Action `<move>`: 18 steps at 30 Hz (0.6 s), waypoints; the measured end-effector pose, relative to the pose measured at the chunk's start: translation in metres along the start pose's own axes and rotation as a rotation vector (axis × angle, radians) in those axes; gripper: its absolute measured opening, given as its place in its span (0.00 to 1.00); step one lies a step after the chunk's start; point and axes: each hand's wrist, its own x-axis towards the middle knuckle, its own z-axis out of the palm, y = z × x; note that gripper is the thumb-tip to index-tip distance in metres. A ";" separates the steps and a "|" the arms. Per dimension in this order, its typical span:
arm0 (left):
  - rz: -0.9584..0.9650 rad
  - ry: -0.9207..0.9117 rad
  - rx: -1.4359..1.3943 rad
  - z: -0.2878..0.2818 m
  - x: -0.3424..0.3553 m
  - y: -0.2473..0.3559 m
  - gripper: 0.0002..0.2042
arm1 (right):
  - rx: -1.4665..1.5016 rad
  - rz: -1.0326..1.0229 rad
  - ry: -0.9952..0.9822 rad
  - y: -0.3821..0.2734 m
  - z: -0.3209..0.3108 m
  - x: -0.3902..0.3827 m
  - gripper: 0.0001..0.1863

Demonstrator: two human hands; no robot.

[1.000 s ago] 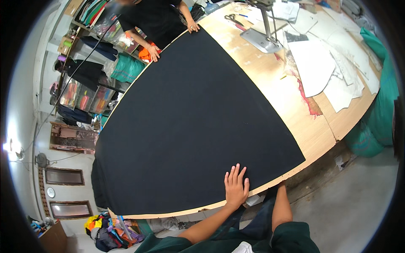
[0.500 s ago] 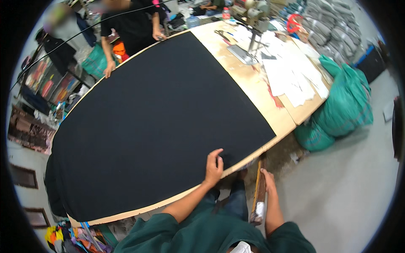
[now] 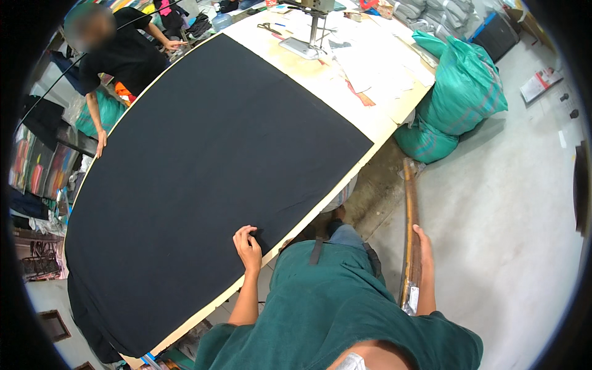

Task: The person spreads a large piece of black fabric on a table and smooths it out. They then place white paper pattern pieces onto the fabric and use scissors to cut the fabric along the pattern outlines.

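From where I stand, the left grip (image 3: 248, 246) has its fingers curled loosely together over the black cloth (image 3: 216, 142), close to the near edge; whether it pinches the fabric I cannot tell. The cloth spreads ahead and to the left of that grip, over most of the counter (image 3: 377, 120). The right grip (image 3: 425, 250), well off to the side of the cloth, is closed on the long wooden slat (image 3: 409, 216). A silvery-white patch (image 3: 412, 299) covers the slat's end just below that grip, and any lettering there is too small to read; so are the marks on a white-and-red item (image 3: 539, 85) far ahead and right of it. A second ago the left grip was spread flat on the cloth and the right one reached below the counter's edge; now the slat is out in full view, clear of it. Green sacks (image 3: 459, 92) stand beyond the right grip.
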 end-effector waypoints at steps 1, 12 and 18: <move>-0.054 -0.024 -0.002 0.000 -0.002 -0.005 0.13 | 0.035 -0.076 -0.047 -0.004 -0.004 0.000 0.44; 0.051 -0.093 -0.077 0.040 0.030 0.034 0.07 | -0.354 -0.701 0.106 -0.107 0.033 0.010 0.42; 0.017 -0.027 0.008 0.045 0.028 0.045 0.05 | -0.613 -1.003 0.069 -0.178 0.098 0.066 0.38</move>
